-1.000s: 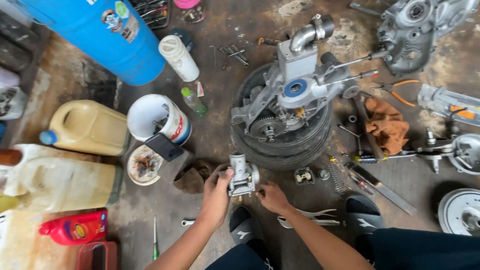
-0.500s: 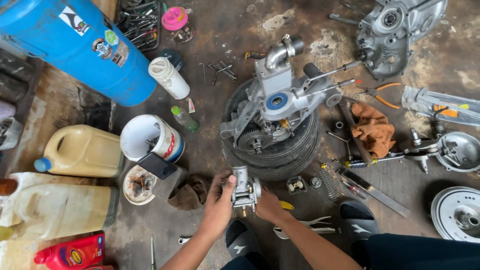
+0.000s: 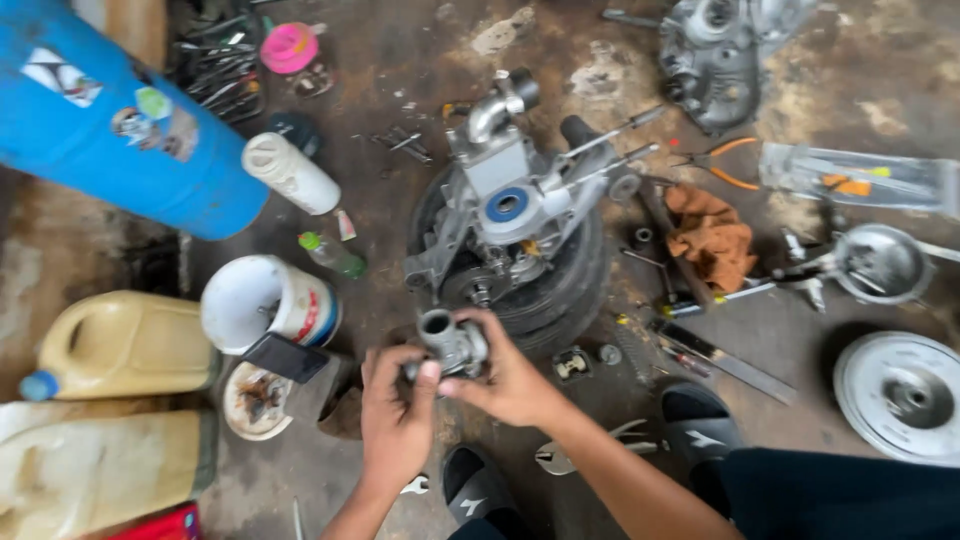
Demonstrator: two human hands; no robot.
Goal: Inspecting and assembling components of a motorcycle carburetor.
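Observation:
Both my hands hold a small grey metal engine part (image 3: pixel 449 341), round-mouthed at one end, above the oily floor. My left hand (image 3: pixel 393 415) grips it from below and the left. My right hand (image 3: pixel 508 377) wraps its right side. Just beyond the part, a grey engine block (image 3: pixel 505 205) with a blue ring lies on a black tyre (image 3: pixel 560 290).
A blue barrel (image 3: pixel 110 130) stands at the back left, with yellow jugs (image 3: pixel 125 345) and a white bucket (image 3: pixel 265 300) near it. An orange rag (image 3: pixel 712 235), pliers (image 3: pixel 720 160), a metal disc (image 3: pixel 900 395) and loose tools lie to the right. Black sandals (image 3: pixel 700 425) sit near me.
The view has shifted closer and slightly right. My hands have turned the metal part and lifted it a little nearer the tyre.

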